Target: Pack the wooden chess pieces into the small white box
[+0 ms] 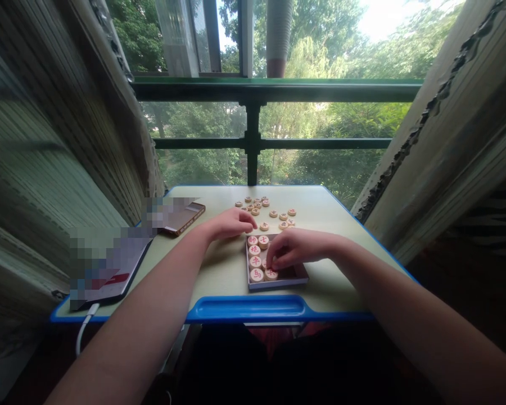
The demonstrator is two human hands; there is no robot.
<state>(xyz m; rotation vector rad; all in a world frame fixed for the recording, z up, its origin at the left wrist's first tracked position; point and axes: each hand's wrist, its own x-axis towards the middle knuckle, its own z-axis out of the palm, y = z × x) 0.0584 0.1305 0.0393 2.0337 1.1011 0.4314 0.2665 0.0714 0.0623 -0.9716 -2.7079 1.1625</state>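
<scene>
A small shallow box (300,278) lies near the table's front edge with several round wooden chess pieces (256,262) set in its left part. My right hand (297,248) rests over the box, fingers curled down onto a piece at its fingertips. My left hand (233,223) lies just beyond the box's far left corner, fingers bent on the table beside a loose piece (263,226). Several more loose pieces (261,207) are scattered further back on the table.
The cream table (219,270) has a blue rim and a blue groove (253,308) at the front. A tablet with a white cable (109,270) and a brown box (183,216) lie at the left. Walls close in on both sides; a railing and a window stand behind.
</scene>
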